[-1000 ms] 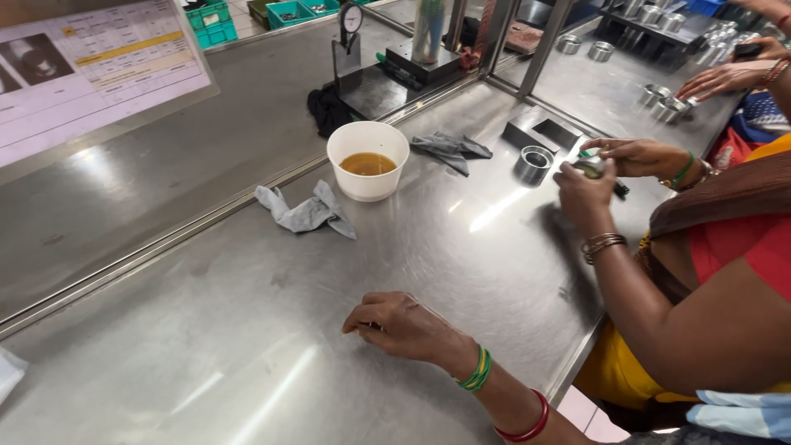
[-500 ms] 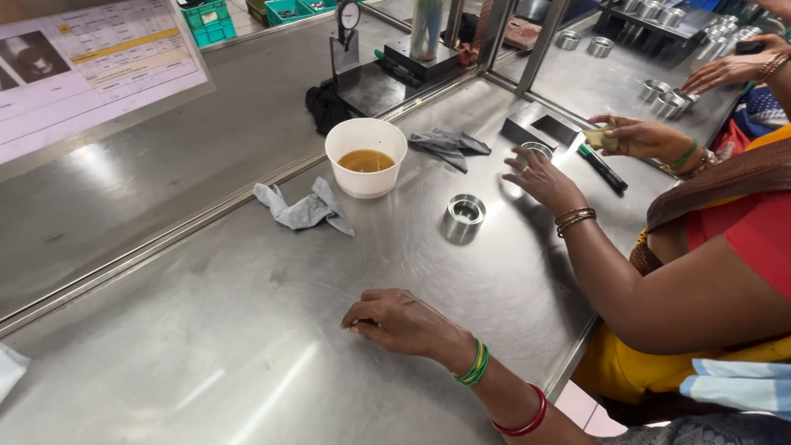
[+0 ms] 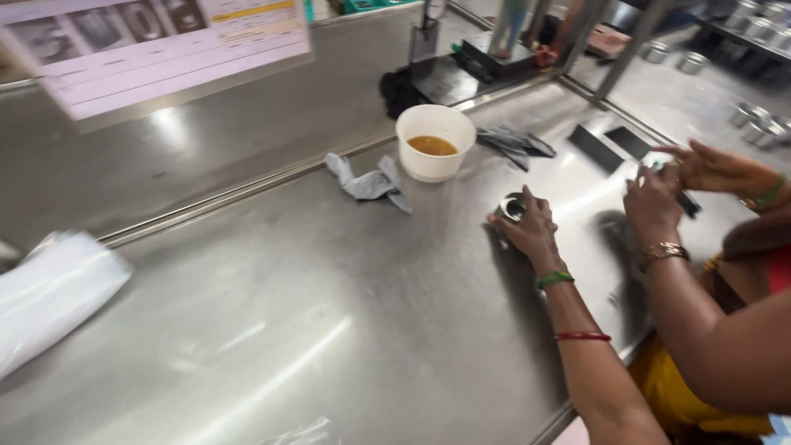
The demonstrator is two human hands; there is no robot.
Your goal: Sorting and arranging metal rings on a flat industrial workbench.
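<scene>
My right hand [image 3: 531,231], with a green and a red bangle on the wrist, reaches out over the steel table [image 3: 329,313] and closes its fingers round a small shiny metal ring [image 3: 512,206] standing on the surface. The ring sits just in front of a white bowl [image 3: 435,142] holding amber liquid. My left hand is out of view.
A co-worker's two hands [image 3: 659,198] handle a small part at the right. A crumpled grey cloth [image 3: 367,183] lies left of the bowl and a dark cloth [image 3: 515,142] behind it. A white plastic bag [image 3: 49,288] lies far left. Metal cups [image 3: 762,128] stand back right.
The co-worker set the metal ring out on the table and drew back. My right hand left its resting spot near the front edge and reached forward onto the ring.
</scene>
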